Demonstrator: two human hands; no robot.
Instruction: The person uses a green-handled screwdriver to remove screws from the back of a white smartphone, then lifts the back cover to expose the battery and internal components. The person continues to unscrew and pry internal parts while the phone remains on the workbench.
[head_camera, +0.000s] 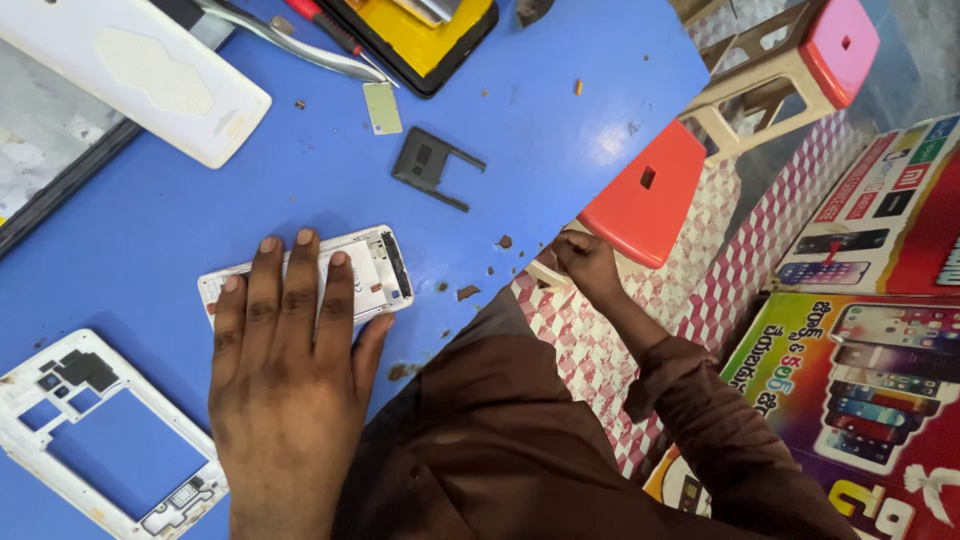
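Blue table (520, 110) with phone parts (95, 430)

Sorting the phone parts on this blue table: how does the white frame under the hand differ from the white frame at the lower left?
The opened phone body lies under the left hand, its middle filled in; the empty phone frame lies untouched, with blue table showing through its large rectangular opening. The empty frame also looks bigger. Both are white and lie flat.

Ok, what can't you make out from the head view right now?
- Opened phone: mostly covered by the left hand.
- Right hand: reaches below the table edge; whether it holds anything is hidden.
- White frame: cut off by the left and bottom edges.
- Yellow tray: cut off at the top.
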